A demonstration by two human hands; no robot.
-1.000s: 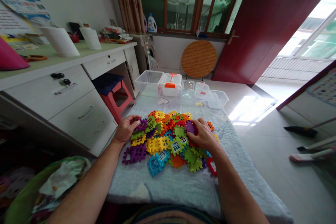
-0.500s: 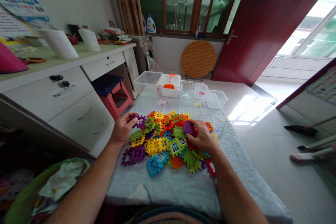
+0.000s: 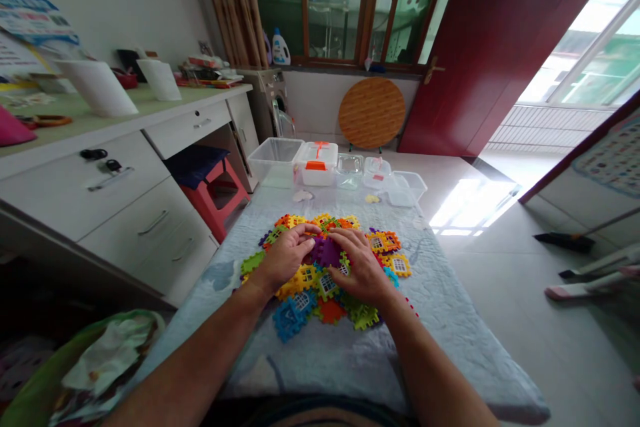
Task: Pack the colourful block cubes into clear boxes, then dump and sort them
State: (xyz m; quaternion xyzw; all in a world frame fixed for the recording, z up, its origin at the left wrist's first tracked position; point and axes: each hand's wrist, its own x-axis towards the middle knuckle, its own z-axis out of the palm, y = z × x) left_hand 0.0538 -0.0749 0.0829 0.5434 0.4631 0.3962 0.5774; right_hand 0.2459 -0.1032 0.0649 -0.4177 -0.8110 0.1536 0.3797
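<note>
A pile of colourful interlocking plastic tiles (image 3: 320,280) lies on a light blue cloth-covered table (image 3: 325,353). My left hand (image 3: 283,257) and my right hand (image 3: 357,263) meet over the middle of the pile. Both hands pinch purple tiles (image 3: 326,251) held between them, fingers curled round the edges. Whether the purple tiles are joined is hidden by my fingers. Orange and yellow tiles (image 3: 387,250) lie just right of my right hand.
Several clear plastic boxes (image 3: 275,159) and a white box with an orange latch (image 3: 315,163) stand along the table's far edge. A grey drawer desk (image 3: 125,193) and a red stool (image 3: 210,190) are at the left. A round wooden board (image 3: 371,112) leans on the far wall.
Both hands came together at the centre of the pile, each bringing a purple tile. The left hand moved right from the pile's left edge, the right hand shifted left.
</note>
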